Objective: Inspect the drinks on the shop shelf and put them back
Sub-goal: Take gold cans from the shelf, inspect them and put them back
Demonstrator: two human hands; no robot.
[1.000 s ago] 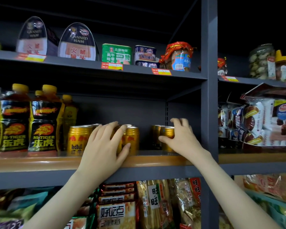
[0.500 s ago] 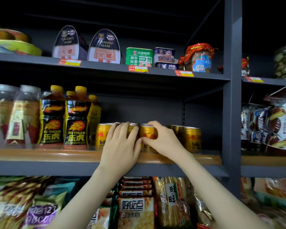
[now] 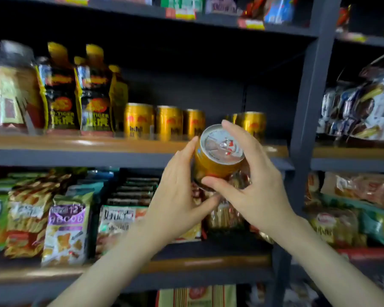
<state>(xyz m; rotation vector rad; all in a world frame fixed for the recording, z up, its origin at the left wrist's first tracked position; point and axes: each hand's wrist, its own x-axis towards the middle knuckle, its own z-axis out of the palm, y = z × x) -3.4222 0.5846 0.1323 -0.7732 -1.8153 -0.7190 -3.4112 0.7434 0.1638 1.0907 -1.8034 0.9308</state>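
One can (image 3: 217, 157) has left the shelf (image 3: 75, 144). Half a second ago both hands lay on the row of cans (image 3: 167, 121); now the left hand (image 3: 177, 196) and right hand (image 3: 255, 187) grip it between them, fingers curled round its sides, lid tilted towards the camera. The row stands beyond the hands, to their left. Inspection looks under way; putting it back remains.
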